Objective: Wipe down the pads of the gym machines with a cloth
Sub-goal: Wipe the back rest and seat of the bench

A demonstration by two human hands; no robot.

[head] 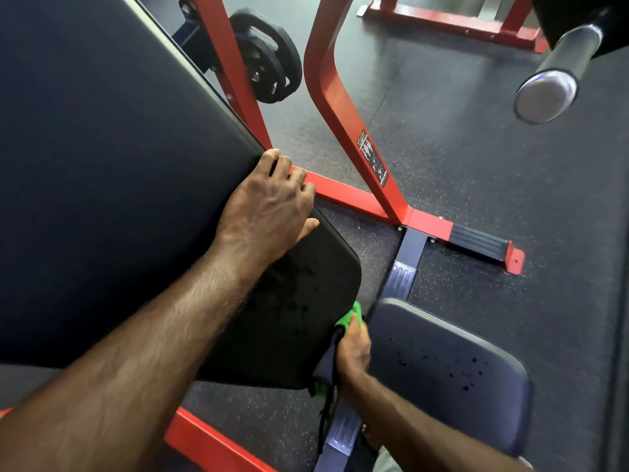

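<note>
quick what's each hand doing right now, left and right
Left hand: fingers curled over the edge of the large black back pad, gripping it.
Right hand: holding the green cloth against the edge of the lower pad.

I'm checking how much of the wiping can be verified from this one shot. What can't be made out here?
- Cloth: mostly hidden behind the back pad edge and the right hand, head view.
- Left hand fingertips: curled over the pad's far edge.
- Seat pad: cut off by the bottom edge.
- Frame label: too small to read.
</note>
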